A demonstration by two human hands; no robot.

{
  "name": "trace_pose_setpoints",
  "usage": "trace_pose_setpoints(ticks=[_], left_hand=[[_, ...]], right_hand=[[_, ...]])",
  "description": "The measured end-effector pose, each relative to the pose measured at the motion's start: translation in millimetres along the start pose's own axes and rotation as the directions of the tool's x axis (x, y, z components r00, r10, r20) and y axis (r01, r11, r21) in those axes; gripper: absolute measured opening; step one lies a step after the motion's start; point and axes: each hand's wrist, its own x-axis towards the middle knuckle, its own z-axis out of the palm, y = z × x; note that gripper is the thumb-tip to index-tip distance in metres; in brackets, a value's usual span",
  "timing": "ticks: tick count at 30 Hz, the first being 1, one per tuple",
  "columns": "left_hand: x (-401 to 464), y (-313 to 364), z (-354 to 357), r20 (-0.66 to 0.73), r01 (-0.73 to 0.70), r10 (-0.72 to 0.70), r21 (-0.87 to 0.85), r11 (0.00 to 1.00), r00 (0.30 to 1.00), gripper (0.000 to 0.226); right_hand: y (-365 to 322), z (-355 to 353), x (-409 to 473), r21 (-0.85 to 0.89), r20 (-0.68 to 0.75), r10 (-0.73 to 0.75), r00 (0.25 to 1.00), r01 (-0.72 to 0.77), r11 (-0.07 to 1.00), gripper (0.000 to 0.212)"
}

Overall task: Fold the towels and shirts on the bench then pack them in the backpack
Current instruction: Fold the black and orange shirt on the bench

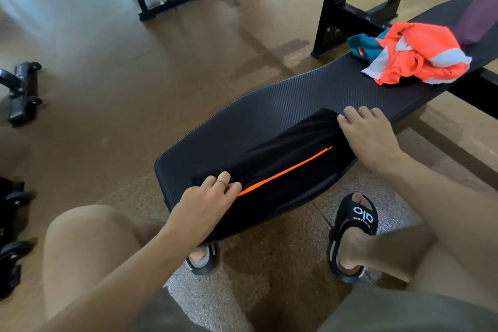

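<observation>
Black padded bench [269, 105] on brown gym floor [107, 75]; left hand [207, 199] and right hand [369, 132] pinching opposite ends of one black shirt [291, 153] between them; one orange shirt [415, 54] crumpled beyond right hand

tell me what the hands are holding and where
Both hold the black garment with an orange stripe: left hand at its near-left end, right hand at its far-right end.
</observation>
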Motion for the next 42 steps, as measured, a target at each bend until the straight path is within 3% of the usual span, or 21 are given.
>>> trace_pose_setpoints(ticks=[4, 8, 10, 14, 17, 20, 23, 26, 29, 32, 39, 42], left_hand=[[-6, 3, 6, 0.037, 0.133, -0.131, -0.038, 0.990, 0.991, 0.048], [-20, 3, 17, 0.088, 0.277, -0.270, -0.095, 0.956, 0.959, 0.051], [-23, 7, 17, 0.089, 0.256, -0.247, -0.103, 0.961, 0.965, 0.051], [-18, 13, 14, 0.012, 0.059, -0.058, -0.086, 0.995, 0.998, 0.050], [-17, 10, 13, -0.006, 0.012, -0.012, -0.077, 0.997, 1.000, 0.042], [-23, 7, 10, -0.006, 0.075, -0.076, -0.124, 0.989, 0.997, 0.045], [-28, 10, 7, 0.005, 0.205, -0.208, -0.210, 0.956, 0.978, 0.056], [-27, 17, 7, 0.011, 0.395, -0.421, -0.371, 0.841, 0.907, 0.044], [-25, 23, 5, 0.046, 0.569, -0.652, -0.539, 0.622, 0.757, 0.032], [-24, 27, 4, 0.054, 0.573, -0.732, -0.662, 0.483, 0.679, 0.030], [-23, 29, -3, 0.042, 0.524, -0.782, -0.765, 0.376, 0.622, 0.037], [-20, 30, -8, 0.101, 0.518, -0.825, -0.818, 0.249, 0.556, 0.029]], right_hand=[[-2, -4, -2, -0.012, 0.055, 0.004, 0.998, -0.003, 1.000, 0.029], [-7, -10, -9, -0.020, 0.163, 0.004, 0.987, 0.000, 1.000, 0.058], [-9, -13, -12, -0.027, 0.199, -0.002, 0.980, 0.007, 1.000, 0.066], [-9, -18, -16, -0.001, 0.225, 0.025, 0.974, -0.025, 1.000, 0.075], [-8, -23, -18, 0.045, 0.179, 0.017, 0.984, -0.026, 0.999, 0.085], [-9, -29, -21, 0.147, 0.090, -0.111, 0.990, 0.097, 0.984, 0.096], [-26, -30, -27, 0.213, 0.042, -0.336, 0.941, 0.320, 0.923, 0.090], [-43, -20, -32, 0.323, 0.100, -0.358, 0.928, 0.310, 0.894, 0.079], [-42, -12, -30, 0.391, 0.166, -0.271, 0.948, 0.189, 0.901, 0.070], [-39, -12, -30, 0.366, 0.180, -0.225, 0.958, 0.147, 0.919, 0.069], [-42, -9, -32, 0.408, 0.248, -0.154, 0.956, 0.041, 0.912, 0.068], [-40, -11, -30, 0.438, 0.252, -0.135, 0.958, 0.011, 0.899, 0.069]])
